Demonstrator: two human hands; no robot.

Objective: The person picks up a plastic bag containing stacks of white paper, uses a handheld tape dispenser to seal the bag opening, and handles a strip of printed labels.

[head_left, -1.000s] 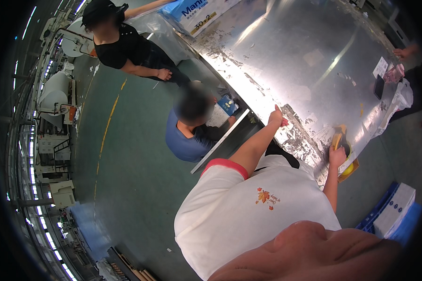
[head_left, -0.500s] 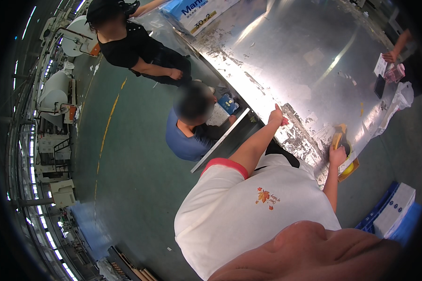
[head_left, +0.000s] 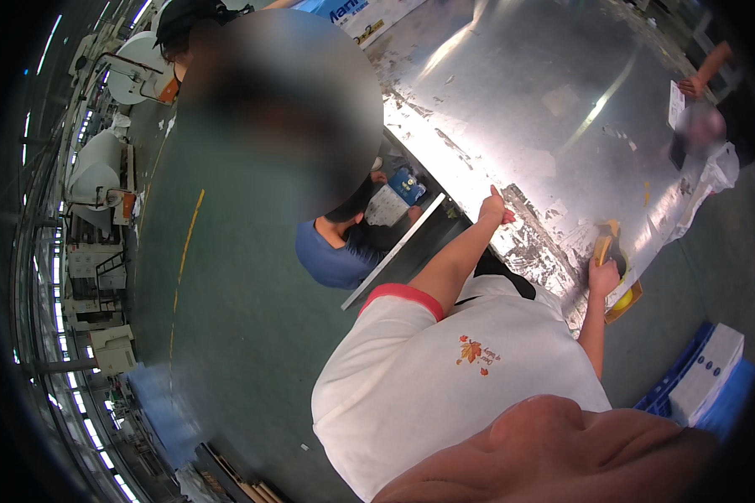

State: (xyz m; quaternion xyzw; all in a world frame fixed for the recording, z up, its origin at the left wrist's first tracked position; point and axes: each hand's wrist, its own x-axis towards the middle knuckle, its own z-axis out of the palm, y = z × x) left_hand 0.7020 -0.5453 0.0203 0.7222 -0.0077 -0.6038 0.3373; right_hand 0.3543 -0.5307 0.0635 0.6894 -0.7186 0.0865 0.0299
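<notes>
Two hands: left (head_left: 496,208) at scuffed metal tabletop (head_left: 520,109), right (head_left: 603,277) gripping yellow tool (head_left: 604,246).

Across the blue-and-white rectangular pack (head_left: 377,21) at the far end of the silver metal table (head_left: 520,101) ran large dark-blue Latin letters, with a smaller line of characters close by and bold dark numerals below; a blurred patch covered the pack's left side. On the white short-sleeved shirt with red sleeve trim (head_left: 419,377), small slanting lettering stood beside a print of orange maple leaves (head_left: 471,350). The white box-shaped carton (head_left: 711,379) at lower right bore a row of dark round marks, their detail too small to read
</notes>
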